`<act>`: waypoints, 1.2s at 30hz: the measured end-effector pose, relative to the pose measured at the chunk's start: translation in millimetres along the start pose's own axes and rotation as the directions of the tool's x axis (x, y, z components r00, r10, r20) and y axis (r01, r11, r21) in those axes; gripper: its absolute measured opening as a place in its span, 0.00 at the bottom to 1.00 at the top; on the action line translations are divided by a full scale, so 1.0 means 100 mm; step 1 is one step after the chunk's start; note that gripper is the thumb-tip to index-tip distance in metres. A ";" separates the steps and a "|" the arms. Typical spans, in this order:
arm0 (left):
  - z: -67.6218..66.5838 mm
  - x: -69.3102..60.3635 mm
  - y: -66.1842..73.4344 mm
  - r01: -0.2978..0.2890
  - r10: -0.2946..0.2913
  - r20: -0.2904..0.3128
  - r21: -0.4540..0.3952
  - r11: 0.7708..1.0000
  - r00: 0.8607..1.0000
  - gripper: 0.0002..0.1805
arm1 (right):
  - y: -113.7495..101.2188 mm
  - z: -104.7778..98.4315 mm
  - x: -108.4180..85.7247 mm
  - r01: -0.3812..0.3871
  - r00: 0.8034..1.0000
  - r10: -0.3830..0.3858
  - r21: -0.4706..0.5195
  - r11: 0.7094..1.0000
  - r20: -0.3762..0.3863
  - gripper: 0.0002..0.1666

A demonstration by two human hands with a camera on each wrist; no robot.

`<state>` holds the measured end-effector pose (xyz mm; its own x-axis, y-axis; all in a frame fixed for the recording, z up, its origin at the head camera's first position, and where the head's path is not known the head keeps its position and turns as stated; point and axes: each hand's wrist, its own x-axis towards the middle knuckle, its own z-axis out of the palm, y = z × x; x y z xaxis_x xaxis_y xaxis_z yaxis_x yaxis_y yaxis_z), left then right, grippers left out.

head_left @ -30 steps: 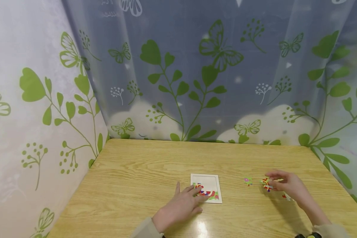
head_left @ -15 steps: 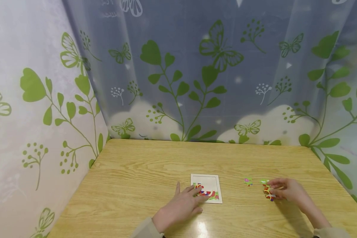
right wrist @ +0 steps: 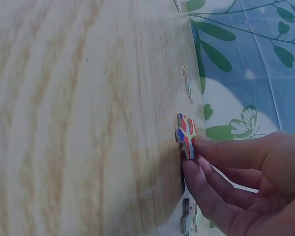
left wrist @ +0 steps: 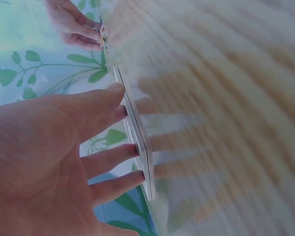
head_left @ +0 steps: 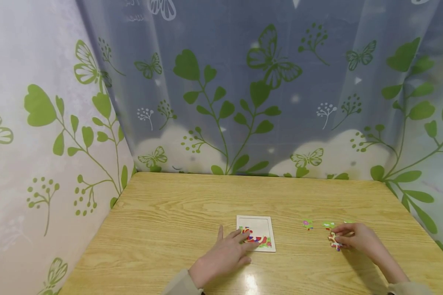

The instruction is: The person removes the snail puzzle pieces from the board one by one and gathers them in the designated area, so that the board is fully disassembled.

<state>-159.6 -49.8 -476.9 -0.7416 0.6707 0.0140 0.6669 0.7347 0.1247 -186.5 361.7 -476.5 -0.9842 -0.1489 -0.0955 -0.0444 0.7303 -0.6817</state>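
My left hand (head_left: 227,253) lies with spread fingers across the near left part of a white puzzle board (head_left: 254,223). Assembled red, blue and green pieces (head_left: 266,241) fill the board's near part, partly covered by the fingers. In the left wrist view, fingertips touch the board (left wrist: 143,157), seen edge-on. Off to the right, my right hand (head_left: 359,237) pinches a jigsaw puzzle piece (head_left: 334,242) between thumb and fingers. The right wrist view shows this piece (right wrist: 188,135) tilted up, red, blue and yellow on its face.
Left of the right hand lies a puzzle piece with a pink flower (head_left: 306,224). Beyond the hand are a green piece (head_left: 328,225) and another green bit (head_left: 348,222). A patterned curtain (head_left: 221,123) stands behind the wooden table (head_left: 177,205).
My right hand has shifted slightly toward me with its colourful piece, whose tilt has changed. Green pieces beyond it have come into view. The left hand stays put on the board.
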 end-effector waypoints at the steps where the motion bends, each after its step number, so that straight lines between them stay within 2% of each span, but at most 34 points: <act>1: 0.00 0.00 0.00 0.000 0.000 0.000 0.000 1.000 1.000 0.26 | 0.00 0.00 0.00 -0.002 1.000 0.002 -0.003 1.000 -0.002 0.15; 7: 0.00 -0.01 0.00 -0.001 0.001 0.007 -0.006 1.000 1.000 0.27 | -0.03 0.01 -0.01 -0.010 1.000 0.009 -0.020 1.000 -0.023 0.15; 13: -0.01 -0.01 -0.01 0.003 -0.003 0.013 -0.017 1.000 1.000 0.27 | -0.05 0.02 -0.03 -0.037 0.998 0.038 0.026 0.999 -0.047 0.16; 19: -0.03 0.00 0.00 0.015 -0.015 0.016 -0.039 0.999 1.000 0.28 | -0.12 0.03 -0.01 -0.051 0.995 0.052 0.019 0.999 -0.083 0.20; 28: -0.01 0.01 -0.01 0.019 -0.018 0.006 -0.073 0.997 1.000 0.27 | -0.25 0.09 0.04 0.057 0.988 -0.052 0.033 0.998 -0.147 0.20; 36: -0.01 0.01 -0.03 0.021 -0.021 -0.001 -0.088 0.996 1.000 0.27 | -0.43 0.18 0.11 0.087 0.985 -0.075 0.070 0.994 -0.155 0.19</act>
<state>-162.5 -51.0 -476.7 -0.7555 0.6551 0.0120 0.6422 0.7367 0.2121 -192.3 317.2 -461.2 -0.9927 -0.0981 0.0695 -0.1174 0.6665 -0.7362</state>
